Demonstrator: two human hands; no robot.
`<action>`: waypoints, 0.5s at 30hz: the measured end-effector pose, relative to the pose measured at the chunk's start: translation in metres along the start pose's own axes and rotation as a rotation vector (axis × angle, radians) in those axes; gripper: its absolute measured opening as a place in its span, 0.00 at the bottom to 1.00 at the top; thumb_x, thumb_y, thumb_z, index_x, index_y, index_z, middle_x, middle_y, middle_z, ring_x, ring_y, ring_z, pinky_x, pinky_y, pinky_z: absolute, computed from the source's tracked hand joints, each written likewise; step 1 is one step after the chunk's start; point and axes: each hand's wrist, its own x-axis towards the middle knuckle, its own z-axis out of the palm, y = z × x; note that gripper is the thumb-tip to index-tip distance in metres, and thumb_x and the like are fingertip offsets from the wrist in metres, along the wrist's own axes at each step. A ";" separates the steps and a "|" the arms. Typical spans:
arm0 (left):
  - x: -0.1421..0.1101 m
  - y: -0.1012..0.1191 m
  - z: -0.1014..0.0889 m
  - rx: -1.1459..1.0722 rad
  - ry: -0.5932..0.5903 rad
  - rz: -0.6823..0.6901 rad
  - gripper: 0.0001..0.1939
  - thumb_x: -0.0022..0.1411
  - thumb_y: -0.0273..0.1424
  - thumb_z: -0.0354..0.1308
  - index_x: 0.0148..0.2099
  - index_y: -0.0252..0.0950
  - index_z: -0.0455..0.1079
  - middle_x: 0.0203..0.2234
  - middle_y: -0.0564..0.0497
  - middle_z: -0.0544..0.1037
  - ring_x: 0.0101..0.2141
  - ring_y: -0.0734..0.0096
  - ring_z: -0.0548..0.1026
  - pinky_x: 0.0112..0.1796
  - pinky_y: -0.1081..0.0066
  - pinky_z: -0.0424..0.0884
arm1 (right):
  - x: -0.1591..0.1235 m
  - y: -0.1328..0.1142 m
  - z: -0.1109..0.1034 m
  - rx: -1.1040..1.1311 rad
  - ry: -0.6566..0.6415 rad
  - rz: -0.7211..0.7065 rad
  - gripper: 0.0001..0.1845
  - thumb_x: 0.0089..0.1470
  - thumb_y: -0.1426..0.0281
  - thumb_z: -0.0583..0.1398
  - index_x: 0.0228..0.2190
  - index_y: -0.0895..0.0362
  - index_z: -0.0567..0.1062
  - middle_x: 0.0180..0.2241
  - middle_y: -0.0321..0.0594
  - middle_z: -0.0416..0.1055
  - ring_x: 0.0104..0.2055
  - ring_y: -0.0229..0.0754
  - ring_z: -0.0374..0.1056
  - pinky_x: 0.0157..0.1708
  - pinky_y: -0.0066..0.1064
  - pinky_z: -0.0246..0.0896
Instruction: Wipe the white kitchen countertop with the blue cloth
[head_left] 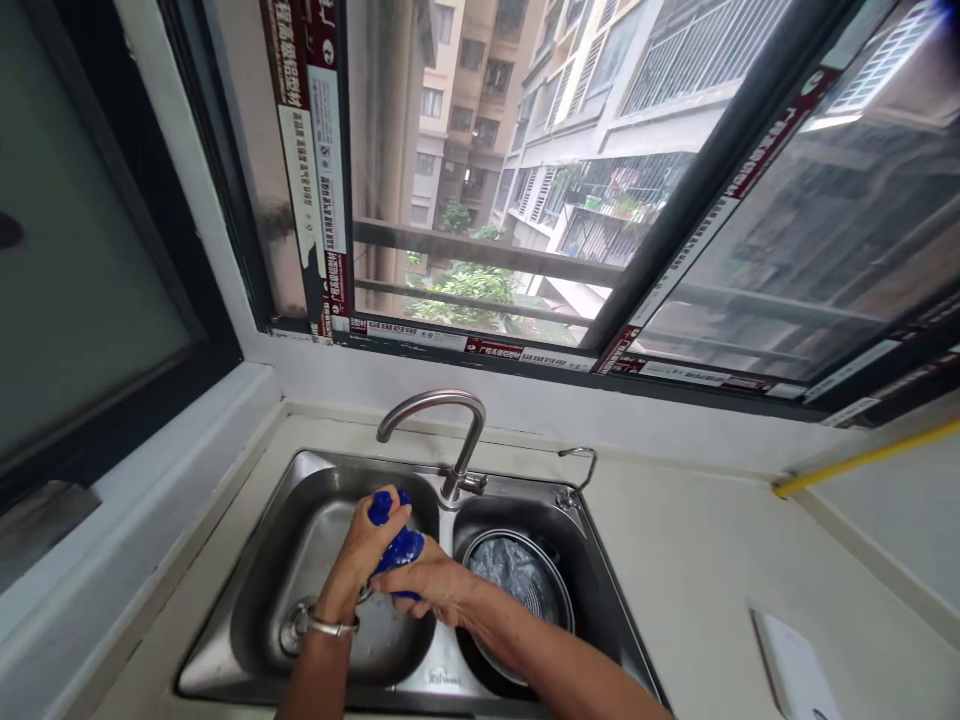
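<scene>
Both my hands are closed around a wet blue cloth (397, 545) over the left basin of a steel double sink (247, 600). My left hand (366, 555), with a metal bangle on its wrist, grips the cloth's upper end. My right hand (431, 580) wraps round the lower end, close against the left hand. The cloth looks bunched and twisted between them. The curved steel tap (439, 420) stands just behind my hands, with its spout over the left basin.
A round pan (517, 590) holding water sits in the right basin. Pale countertop (712, 570) runs to the right, with a white flat object (791, 665) near the edge. A large window (525, 180) rises behind the sink, and a ledge runs along the left.
</scene>
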 end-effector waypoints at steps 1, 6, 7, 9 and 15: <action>0.002 0.006 -0.001 0.055 0.000 0.046 0.16 0.52 0.36 0.62 0.23 0.39 0.57 0.18 0.59 0.60 0.22 0.76 0.61 0.27 0.74 0.60 | 0.002 -0.001 0.000 -0.059 0.027 -0.026 0.14 0.34 0.71 0.67 0.26 0.58 0.70 0.19 0.27 0.65 0.15 0.28 0.54 0.12 0.20 0.36; 0.007 0.021 -0.003 0.162 0.111 0.142 0.11 0.51 0.33 0.59 0.23 0.39 0.60 0.19 0.58 0.62 0.24 0.75 0.61 0.30 0.72 0.60 | 0.024 0.004 0.006 -0.323 0.173 -0.272 0.09 0.38 0.73 0.65 0.22 0.57 0.69 0.20 0.28 0.66 0.21 0.31 0.59 0.21 0.23 0.56; 0.008 0.020 -0.004 0.172 0.137 0.142 0.10 0.52 0.34 0.58 0.24 0.39 0.60 0.19 0.58 0.63 0.24 0.74 0.61 0.30 0.72 0.60 | 0.029 0.005 0.008 -0.371 0.223 -0.326 0.10 0.37 0.73 0.66 0.22 0.57 0.69 0.21 0.29 0.67 0.23 0.32 0.61 0.24 0.25 0.60; 0.010 0.015 -0.004 0.226 0.185 0.141 0.09 0.53 0.34 0.57 0.24 0.39 0.61 0.20 0.58 0.64 0.24 0.74 0.62 0.31 0.72 0.60 | 0.037 0.008 0.011 -0.451 0.308 -0.395 0.12 0.35 0.73 0.68 0.24 0.57 0.70 0.24 0.32 0.71 0.28 0.36 0.65 0.30 0.28 0.64; 0.003 -0.019 0.003 0.247 0.321 0.040 0.07 0.51 0.36 0.57 0.25 0.40 0.64 0.20 0.57 0.67 0.25 0.71 0.66 0.33 0.70 0.62 | 0.046 0.031 0.000 -0.462 0.332 -0.372 0.21 0.28 0.69 0.73 0.27 0.56 0.72 0.25 0.33 0.72 0.29 0.40 0.66 0.31 0.31 0.65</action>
